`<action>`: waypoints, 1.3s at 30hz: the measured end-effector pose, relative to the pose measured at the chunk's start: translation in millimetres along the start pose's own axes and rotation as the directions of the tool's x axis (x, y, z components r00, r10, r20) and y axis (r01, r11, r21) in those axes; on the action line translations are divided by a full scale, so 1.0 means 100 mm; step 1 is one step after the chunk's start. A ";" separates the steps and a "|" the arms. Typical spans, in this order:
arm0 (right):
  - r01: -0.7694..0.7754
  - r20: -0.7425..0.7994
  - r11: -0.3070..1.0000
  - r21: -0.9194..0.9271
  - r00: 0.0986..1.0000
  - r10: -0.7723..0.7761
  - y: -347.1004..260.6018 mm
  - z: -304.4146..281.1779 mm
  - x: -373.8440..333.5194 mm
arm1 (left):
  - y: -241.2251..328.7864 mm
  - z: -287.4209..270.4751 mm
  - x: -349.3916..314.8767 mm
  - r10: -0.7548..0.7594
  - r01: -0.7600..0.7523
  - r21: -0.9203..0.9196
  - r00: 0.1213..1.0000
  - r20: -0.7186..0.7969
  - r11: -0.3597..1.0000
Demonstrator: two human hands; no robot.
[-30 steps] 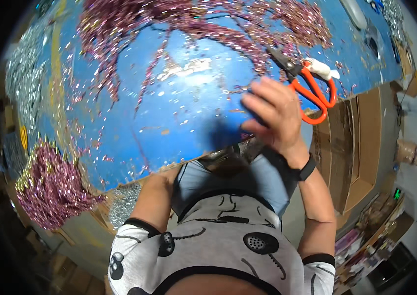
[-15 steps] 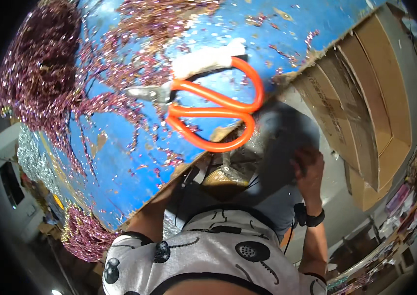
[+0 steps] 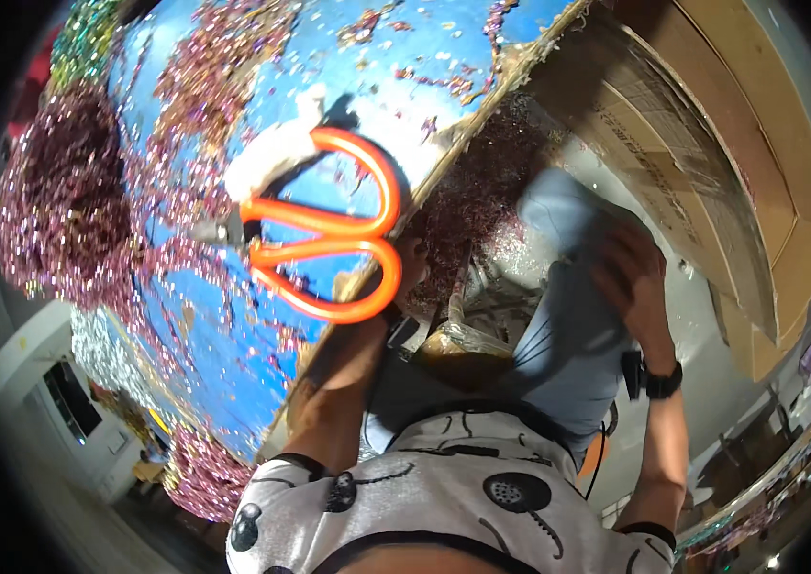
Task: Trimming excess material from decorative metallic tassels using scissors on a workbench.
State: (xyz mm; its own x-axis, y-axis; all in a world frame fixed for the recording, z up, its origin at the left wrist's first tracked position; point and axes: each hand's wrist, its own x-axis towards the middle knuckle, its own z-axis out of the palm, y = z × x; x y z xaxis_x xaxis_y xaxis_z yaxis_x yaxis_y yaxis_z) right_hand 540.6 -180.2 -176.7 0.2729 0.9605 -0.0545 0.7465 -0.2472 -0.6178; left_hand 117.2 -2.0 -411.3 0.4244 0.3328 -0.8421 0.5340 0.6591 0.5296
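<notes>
Orange-handled scissors (image 3: 381,182) lie on the blue table (image 3: 233,368), blades pointing left, beside a white lump (image 3: 269,161) whose kind I cannot make out. Under the table's edge, close to the scissors' handles, my left hand (image 3: 412,275) reaches down; its fingers are mostly hidden. My right hand (image 3: 633,282) is over my right leg, its fingers apart, slightly blurred, with nothing seen in it. Dark purple-pink tinsel (image 3: 467,201) lies low between the table edge and my legs, near my left hand.
A large heap of purple-pink tinsel (image 3: 70,191) covers the table's far left, with loose scraps around it. Silver tinsel (image 3: 104,354) and pink tinsel (image 3: 204,474) hang at the left edge. Tall cardboard boxes (image 3: 711,143) stand on the right.
The view has turned, shifting the table and scissors leftward. My left hand has come partly into sight under the table edge. Dark tinsel now shows beyond my legs. My right hand stays by my leg.
</notes>
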 end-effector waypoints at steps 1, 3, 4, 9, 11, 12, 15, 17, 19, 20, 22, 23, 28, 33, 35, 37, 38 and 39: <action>-0.115 0.032 0.992 -0.049 0.993 0.116 -0.01 -0.08 -0.21 | 0.03 0.12 0.10 -0.022 0.021 0.012 0.999 0.029 1.000; -0.328 0.019 0.943 0.052 0.945 0.327 -0.21 -0.27 -0.65 | 0.09 0.18 0.23 -0.041 0.039 0.046 0.997 0.057 0.998; -0.425 -0.010 0.887 0.178 0.901 0.434 -0.34 -0.38 -0.89 | 0.17 0.29 0.31 -0.039 0.034 0.056 0.995 0.089 0.998; -0.684 0.099 0.697 0.216 0.725 0.681 -0.58 -0.40 -1.95 | 0.39 0.17 0.70 -0.034 0.023 0.115 0.995 0.097 0.993; -0.726 0.035 0.657 0.204 0.676 0.736 -0.60 -0.43 -2.44 | 0.42 0.54 0.85 -0.026 0.012 0.099 0.990 0.139 0.995; -0.760 0.045 0.609 0.227 0.632 0.773 -0.64 -0.37 -2.49 | 0.36 0.52 0.86 -0.032 0.020 0.096 0.991 0.129 0.995; -0.851 0.196 0.425 0.310 0.494 0.847 -0.56 -0.20 -2.68 | 0.28 0.52 0.94 -0.036 0.027 0.089 0.995 0.098 0.996; -0.854 0.240 0.440 0.276 0.505 0.829 -0.52 -0.13 -2.77 | 0.25 0.56 0.98 -0.038 0.031 0.087 0.996 0.082 0.996; -0.788 0.234 0.593 0.165 0.615 0.753 -0.35 -0.01 -3.15 | 0.27 0.69 1.04 -0.038 0.030 0.090 0.996 0.084 0.995; -0.786 0.236 0.595 0.170 0.618 0.750 -0.32 0.01 -3.13 | 0.25 0.67 1.07 -0.037 0.029 0.100 0.997 0.074 0.995; -0.789 0.267 0.585 0.187 0.614 0.743 -0.31 0.02 -3.08 | 0.22 0.64 1.13 -0.035 0.028 0.122 0.998 0.057 0.992; -0.884 0.321 0.406 0.232 0.463 0.826 -0.41 -0.05 -2.83 | 0.21 0.66 1.15 -0.040 0.033 0.134 0.998 0.050 0.990; -0.848 0.248 0.475 0.235 0.525 0.814 -0.22 0.02 -3.25 | 0.24 0.80 1.33 -0.035 0.028 0.194 0.999 0.034 0.981; -0.946 0.297 0.247 0.212 0.303 0.906 -0.32 -0.02 -3.31 | 0.16 0.74 1.25 -0.069 0.064 0.270 0.998 0.008 0.961; -0.983 0.382 0.183 0.004 0.171 0.908 -0.27 0.01 -3.36 | 0.20 0.84 1.27 -0.069 0.064 0.280 0.998 0.010 0.958; -0.976 0.412 0.212 0.051 0.214 0.886 -0.25 0.07 -3.31 | 0.18 0.70 1.28 -0.070 0.076 0.299 0.997 -0.033 0.951; -0.970 0.423 0.226 0.088 0.241 0.873 -0.27 0.08 -3.28 | 0.10 0.66 1.27 -0.073 0.083 0.305 0.996 -0.044 0.949; -0.981 0.468 0.178 0.083 0.196 0.862 -0.26 0.06 -3.19 | 0.02 0.61 1.26 -0.076 0.090 0.311 0.996 -0.056 0.946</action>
State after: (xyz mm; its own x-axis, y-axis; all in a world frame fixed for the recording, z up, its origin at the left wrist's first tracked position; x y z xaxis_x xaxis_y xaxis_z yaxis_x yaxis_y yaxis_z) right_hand 430.8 -479.8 -147.9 0.4127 0.0352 -0.9102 -0.1848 -0.9752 -0.1216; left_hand 216.7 -0.2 -509.8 0.3411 0.3187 -0.8843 0.7707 0.4438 0.4572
